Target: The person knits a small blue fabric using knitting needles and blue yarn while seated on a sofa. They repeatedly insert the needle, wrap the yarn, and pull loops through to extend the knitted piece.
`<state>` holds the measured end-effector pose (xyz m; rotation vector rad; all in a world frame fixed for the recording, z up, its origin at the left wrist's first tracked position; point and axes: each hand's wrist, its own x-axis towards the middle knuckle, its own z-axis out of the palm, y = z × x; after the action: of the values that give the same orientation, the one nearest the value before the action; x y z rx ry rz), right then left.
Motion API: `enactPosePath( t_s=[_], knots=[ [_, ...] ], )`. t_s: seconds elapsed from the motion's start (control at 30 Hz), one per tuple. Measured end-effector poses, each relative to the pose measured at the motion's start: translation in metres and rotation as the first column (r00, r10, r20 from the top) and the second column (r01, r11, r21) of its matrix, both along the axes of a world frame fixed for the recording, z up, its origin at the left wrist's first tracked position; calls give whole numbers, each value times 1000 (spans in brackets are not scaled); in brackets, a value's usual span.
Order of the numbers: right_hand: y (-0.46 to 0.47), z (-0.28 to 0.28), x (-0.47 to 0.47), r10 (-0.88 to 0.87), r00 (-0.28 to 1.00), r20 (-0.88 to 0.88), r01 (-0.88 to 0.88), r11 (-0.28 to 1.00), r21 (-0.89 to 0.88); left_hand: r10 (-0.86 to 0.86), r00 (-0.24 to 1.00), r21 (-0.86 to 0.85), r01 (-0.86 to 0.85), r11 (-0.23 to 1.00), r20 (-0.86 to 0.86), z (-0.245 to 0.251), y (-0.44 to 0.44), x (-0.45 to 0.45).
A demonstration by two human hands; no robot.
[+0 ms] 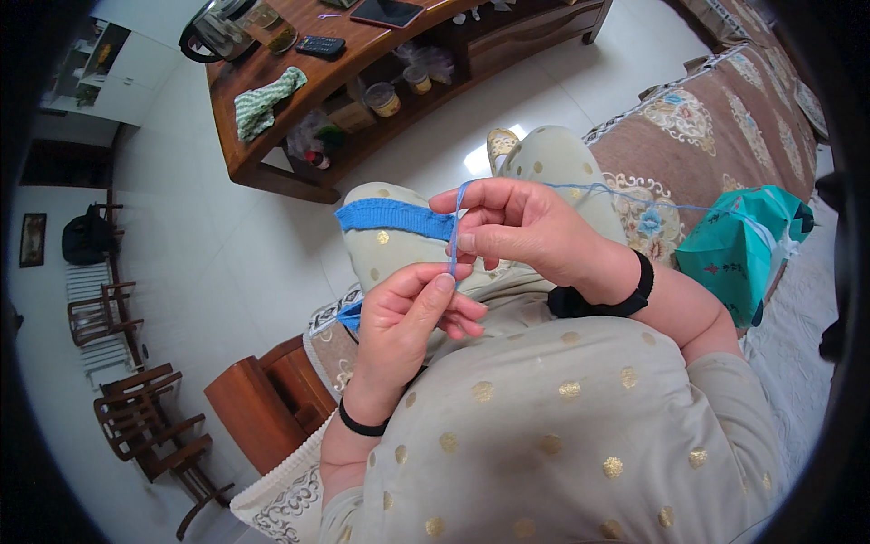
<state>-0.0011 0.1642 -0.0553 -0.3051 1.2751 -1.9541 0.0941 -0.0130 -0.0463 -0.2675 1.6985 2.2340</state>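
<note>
Between thumb and index finger, my left hand pinches a doubled length of blue yarn. The yarn runs up to my right hand, where it passes over the index finger; that hand's thumb lies close to the strand. A blue knitted strip is draped across my left knee, its near end hidden behind my right fingers. Another bit of blue knitting shows beside my left wrist. From behind my right hand a single strand stretches right to a teal bag on the sofa.
A wooden coffee table stands ahead, bearing a checked cloth, a remote control, a glass kettle and a tablet-like device. Its lower shelf holds plastic tubs. A patterned sofa cover lies right; wooden chairs stand left.
</note>
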Motion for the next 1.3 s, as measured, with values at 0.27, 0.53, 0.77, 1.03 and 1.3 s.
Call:
enactPosePath(
  t_s=[0.27, 0.53, 0.77, 1.03, 1.3],
  knots=[
    [2, 1, 1, 6, 1000, 4, -6, 1000, -26, 24, 1000, -36, -24, 999, -14, 1, 3, -2],
    [2, 2, 2, -18, 999, -44, 18, 1000, -10, 68, 997, -22, -69, 997, -38, -1, 4, -2],
    [2, 9, 2, -37, 999, -17, 38, 999, 27, 115, 993, -1, -115, 993, -38, 0, 3, -2],
    [3, 7, 0, -47, 998, -42, 48, 999, 26, 129, 991, 6, -129, 992, -40, 0, 3, -2],
    [3, 4, -1, -54, 997, -62, 54, 999, -5, 187, 980, 23, -186, 982, -71, -3, 3, -3]
  ],
)
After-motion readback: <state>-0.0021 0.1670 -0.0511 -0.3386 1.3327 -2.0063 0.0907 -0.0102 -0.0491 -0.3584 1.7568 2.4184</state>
